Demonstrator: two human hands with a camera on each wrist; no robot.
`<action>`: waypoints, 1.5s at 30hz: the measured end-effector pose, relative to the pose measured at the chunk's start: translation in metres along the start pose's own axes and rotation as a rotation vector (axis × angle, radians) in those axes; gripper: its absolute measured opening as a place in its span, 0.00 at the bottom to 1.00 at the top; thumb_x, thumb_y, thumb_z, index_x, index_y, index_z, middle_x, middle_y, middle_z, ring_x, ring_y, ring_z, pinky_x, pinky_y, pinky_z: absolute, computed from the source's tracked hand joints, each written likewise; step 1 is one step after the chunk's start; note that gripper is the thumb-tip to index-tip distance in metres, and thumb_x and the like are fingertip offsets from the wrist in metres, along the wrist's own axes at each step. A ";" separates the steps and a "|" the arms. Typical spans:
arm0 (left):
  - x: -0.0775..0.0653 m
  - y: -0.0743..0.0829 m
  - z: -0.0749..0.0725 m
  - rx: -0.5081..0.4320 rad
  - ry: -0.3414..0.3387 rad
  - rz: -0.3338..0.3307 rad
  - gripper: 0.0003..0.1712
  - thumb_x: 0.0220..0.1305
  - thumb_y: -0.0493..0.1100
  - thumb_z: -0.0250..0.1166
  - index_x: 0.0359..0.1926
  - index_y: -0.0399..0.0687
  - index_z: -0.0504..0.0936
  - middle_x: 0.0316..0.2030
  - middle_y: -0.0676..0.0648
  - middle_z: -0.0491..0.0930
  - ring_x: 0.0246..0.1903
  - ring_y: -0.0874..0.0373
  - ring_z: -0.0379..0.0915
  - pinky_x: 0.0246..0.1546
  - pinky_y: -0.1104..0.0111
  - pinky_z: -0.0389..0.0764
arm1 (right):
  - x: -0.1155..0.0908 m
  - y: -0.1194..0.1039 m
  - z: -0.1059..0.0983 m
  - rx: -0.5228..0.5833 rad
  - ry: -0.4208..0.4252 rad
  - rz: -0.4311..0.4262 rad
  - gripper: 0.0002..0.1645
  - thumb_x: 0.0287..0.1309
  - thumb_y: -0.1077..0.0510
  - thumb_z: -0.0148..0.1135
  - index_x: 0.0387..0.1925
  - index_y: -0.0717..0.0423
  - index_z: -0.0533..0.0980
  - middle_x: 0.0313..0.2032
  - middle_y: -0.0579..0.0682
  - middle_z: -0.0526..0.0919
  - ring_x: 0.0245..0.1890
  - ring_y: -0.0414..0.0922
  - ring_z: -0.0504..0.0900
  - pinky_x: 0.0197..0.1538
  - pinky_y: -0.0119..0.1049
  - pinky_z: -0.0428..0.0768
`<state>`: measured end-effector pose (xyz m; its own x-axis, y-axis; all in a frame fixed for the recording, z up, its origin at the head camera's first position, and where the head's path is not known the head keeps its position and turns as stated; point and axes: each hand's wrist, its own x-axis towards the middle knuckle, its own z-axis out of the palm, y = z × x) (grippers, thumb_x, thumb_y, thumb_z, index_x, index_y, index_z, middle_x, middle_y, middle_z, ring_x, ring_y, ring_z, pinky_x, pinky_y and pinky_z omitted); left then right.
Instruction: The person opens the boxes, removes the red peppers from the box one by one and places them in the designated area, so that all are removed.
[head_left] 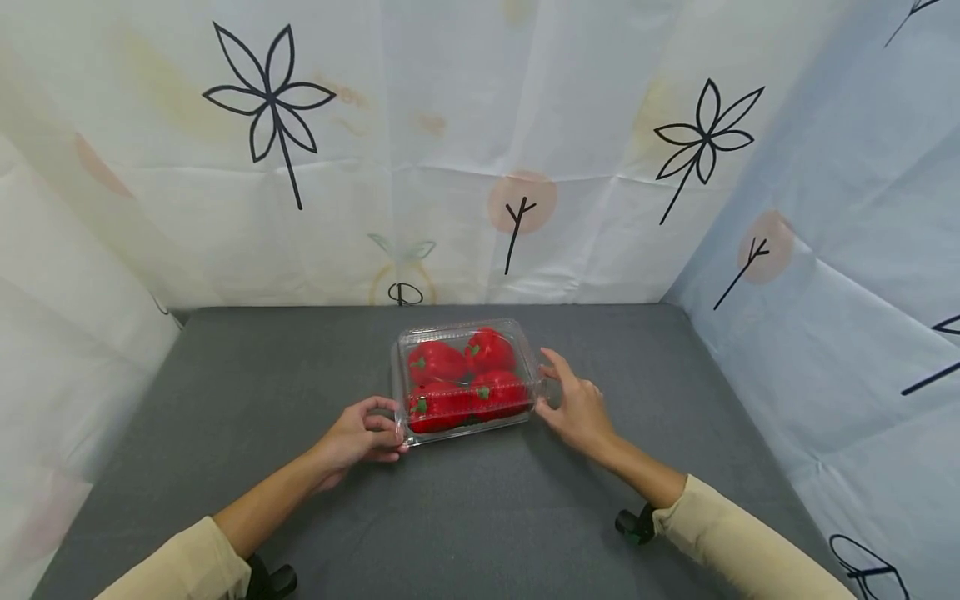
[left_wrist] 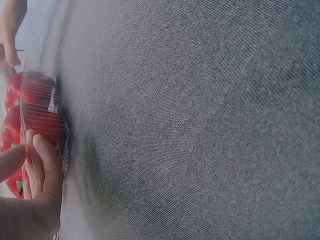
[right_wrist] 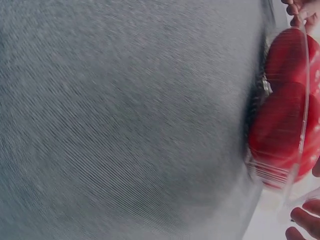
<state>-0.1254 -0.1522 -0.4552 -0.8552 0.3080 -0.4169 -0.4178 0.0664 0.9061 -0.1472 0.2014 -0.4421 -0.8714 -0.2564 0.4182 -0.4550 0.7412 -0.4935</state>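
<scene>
A clear plastic clamshell box holds several red bell peppers with green stems, all showing through the plastic. At its near left corner, my left hand pinches the rim between thumb and fingers. The left wrist view shows the thumb on one side of the plastic edge and the fingers on the other. My right hand holds the box's right edge, with the thumb by the near right corner. In the right wrist view, its fingers are partly cut off by the frame beside the clear rim.
Grey cloth covers the table under the box. A pale fabric backdrop with leaf drawings stands behind the table and along both sides. Each forearm has a beige sleeve and a black wrist strap.
</scene>
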 end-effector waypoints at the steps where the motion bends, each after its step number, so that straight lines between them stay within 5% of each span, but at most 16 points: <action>1: 0.000 0.000 0.000 0.002 0.003 -0.001 0.30 0.65 0.35 0.68 0.63 0.37 0.64 0.36 0.43 0.83 0.38 0.47 0.85 0.42 0.59 0.86 | 0.001 0.000 -0.002 0.001 0.001 -0.003 0.44 0.47 0.70 0.67 0.68 0.55 0.65 0.50 0.56 0.85 0.13 0.23 0.42 0.16 0.26 0.51; 8: 0.000 0.001 0.002 0.002 0.017 -0.021 0.29 0.65 0.34 0.67 0.62 0.37 0.64 0.36 0.42 0.83 0.37 0.48 0.85 0.41 0.59 0.87 | 0.013 -0.003 -0.014 0.021 0.006 -0.028 0.42 0.51 0.68 0.68 0.68 0.55 0.65 0.48 0.57 0.86 0.10 0.24 0.44 0.14 0.27 0.53; 12: -0.001 0.001 0.002 0.000 0.002 -0.027 0.29 0.64 0.34 0.68 0.61 0.36 0.64 0.36 0.43 0.83 0.37 0.48 0.85 0.42 0.59 0.86 | 0.021 -0.006 -0.021 0.024 0.020 -0.042 0.39 0.53 0.65 0.68 0.67 0.57 0.66 0.45 0.57 0.87 0.08 0.26 0.47 0.25 0.38 0.78; 15: -0.002 0.000 0.001 -0.001 -0.023 -0.022 0.30 0.64 0.34 0.68 0.61 0.36 0.64 0.36 0.43 0.83 0.37 0.48 0.85 0.42 0.59 0.86 | 0.029 -0.007 -0.027 0.037 0.044 -0.061 0.36 0.55 0.64 0.68 0.66 0.59 0.67 0.43 0.57 0.88 0.07 0.32 0.57 0.42 0.50 0.84; 21: -0.004 -0.004 0.000 -0.005 -0.071 -0.007 0.30 0.64 0.33 0.68 0.62 0.34 0.63 0.36 0.42 0.83 0.38 0.47 0.85 0.42 0.57 0.86 | 0.045 -0.009 -0.036 0.097 0.090 -0.077 0.34 0.56 0.64 0.67 0.64 0.61 0.68 0.41 0.57 0.88 0.30 0.53 0.85 0.43 0.55 0.83; 24: -0.006 -0.005 0.000 0.005 -0.084 -0.004 0.30 0.64 0.34 0.68 0.62 0.34 0.63 0.36 0.42 0.83 0.38 0.47 0.85 0.43 0.57 0.86 | 0.053 -0.010 -0.040 0.125 0.092 -0.068 0.33 0.57 0.64 0.67 0.64 0.60 0.68 0.41 0.58 0.88 0.41 0.57 0.86 0.44 0.56 0.83; 40: -0.014 -0.009 0.002 -0.012 -0.133 0.004 0.30 0.64 0.33 0.67 0.61 0.33 0.62 0.36 0.42 0.83 0.37 0.48 0.85 0.41 0.57 0.87 | 0.090 -0.010 -0.049 0.226 0.075 -0.022 0.20 0.65 0.63 0.61 0.58 0.62 0.74 0.42 0.61 0.87 0.42 0.56 0.84 0.47 0.56 0.81; 45: -0.016 -0.010 0.003 -0.021 -0.135 0.000 0.29 0.63 0.32 0.68 0.60 0.34 0.63 0.35 0.42 0.83 0.36 0.48 0.85 0.41 0.58 0.87 | 0.100 -0.008 -0.047 0.230 0.060 0.021 0.23 0.68 0.60 0.58 0.63 0.60 0.70 0.45 0.60 0.86 0.45 0.55 0.83 0.49 0.55 0.81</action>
<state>-0.1068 -0.1549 -0.4571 -0.8070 0.4327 -0.4019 -0.4250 0.0470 0.9040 -0.2224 0.1984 -0.3604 -0.8716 -0.2002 0.4474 -0.4729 0.5834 -0.6603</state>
